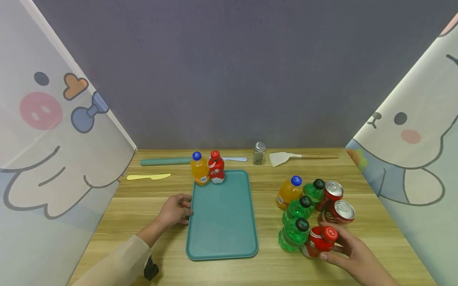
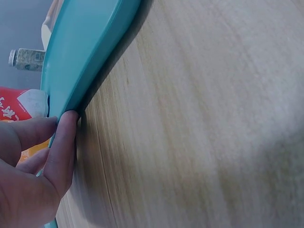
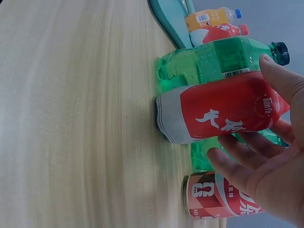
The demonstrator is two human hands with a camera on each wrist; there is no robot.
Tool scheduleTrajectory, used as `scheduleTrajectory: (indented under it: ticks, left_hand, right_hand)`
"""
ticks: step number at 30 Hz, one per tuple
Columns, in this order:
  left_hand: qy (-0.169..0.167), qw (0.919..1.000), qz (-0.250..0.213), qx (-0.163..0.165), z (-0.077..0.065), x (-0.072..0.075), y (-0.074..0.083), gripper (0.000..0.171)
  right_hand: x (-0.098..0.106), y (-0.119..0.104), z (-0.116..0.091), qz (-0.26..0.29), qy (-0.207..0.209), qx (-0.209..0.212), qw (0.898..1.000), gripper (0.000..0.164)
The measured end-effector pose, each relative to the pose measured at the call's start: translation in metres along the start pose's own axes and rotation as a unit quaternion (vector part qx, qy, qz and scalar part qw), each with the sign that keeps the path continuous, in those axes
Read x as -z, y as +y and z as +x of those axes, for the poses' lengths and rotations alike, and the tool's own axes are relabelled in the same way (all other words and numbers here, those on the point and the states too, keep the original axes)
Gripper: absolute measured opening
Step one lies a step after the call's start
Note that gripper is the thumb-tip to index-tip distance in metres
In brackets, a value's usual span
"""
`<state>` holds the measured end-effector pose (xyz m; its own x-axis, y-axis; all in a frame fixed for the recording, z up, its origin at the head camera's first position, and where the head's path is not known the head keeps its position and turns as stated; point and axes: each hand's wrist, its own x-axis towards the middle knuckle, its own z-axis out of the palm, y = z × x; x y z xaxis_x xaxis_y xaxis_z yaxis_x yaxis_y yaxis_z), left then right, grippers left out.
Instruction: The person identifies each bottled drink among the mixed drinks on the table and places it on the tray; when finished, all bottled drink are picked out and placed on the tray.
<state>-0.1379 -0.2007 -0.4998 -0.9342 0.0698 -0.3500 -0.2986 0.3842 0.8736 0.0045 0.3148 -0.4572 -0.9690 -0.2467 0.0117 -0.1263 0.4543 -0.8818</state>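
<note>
My left hand (image 1: 176,209) is at the left edge of a teal tray (image 1: 222,222), thumb and forefinger pinching its rim (image 2: 88,71). At the right, my right hand (image 1: 352,254) is around a red plastic drink bottle (image 1: 316,243) with a white lower part, thumb on one side and fingers on the other. That bottle (image 3: 218,109) leans slightly in the right wrist view, its cap hidden by the hand. Green soda bottles (image 1: 291,236) stand right beside it. At the tray's far left corner are an orange drink bottle (image 1: 200,171) and another red bottle (image 1: 216,169).
Two red soda cans (image 1: 336,213) and another orange bottle (image 1: 288,194) stand in the right group. Along the back lie a green rolling pin (image 1: 164,161), a spatula (image 1: 282,158) and a spice jar (image 1: 259,154). A yellow knife (image 1: 148,176) lies left.
</note>
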Motion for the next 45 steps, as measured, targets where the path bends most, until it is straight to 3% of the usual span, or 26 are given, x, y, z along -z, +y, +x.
scheduleTrajectory:
  ticks: [10, 20, 27, 35, 45]
  left_hand:
    - [0.002, 1.0000, -0.008, 0.006, 0.000, 0.000, -0.001, 0.052]
    - [0.004, 1.0000, -0.007, 0.005, 0.003, -0.001, 0.002, 0.053]
    - [0.006, 0.9999, -0.003, 0.007, 0.001, -0.002, 0.001, 0.052]
    - [0.002, 1.0000, -0.004, 0.003, 0.001, -0.002, 0.002, 0.051]
    - [0.002, 0.9999, -0.008, 0.011, 0.001, -0.002, 0.003, 0.051]
  right_hand:
    - [-0.002, 0.004, 0.004, -0.019, 0.019, -0.080, 0.996, 0.070]
    - [-0.005, -0.001, 0.006, -0.082, 0.064, -0.111, 0.988, 0.069]
    - [-0.003, -0.003, 0.006, -0.089, 0.060, -0.144, 0.984, 0.074]
    - [0.007, -0.011, 0.001, -0.122, 0.095, -0.108, 0.982, 0.071]
    - [0.026, -0.038, -0.005, -0.115, 0.126, -0.054, 0.984, 0.068]
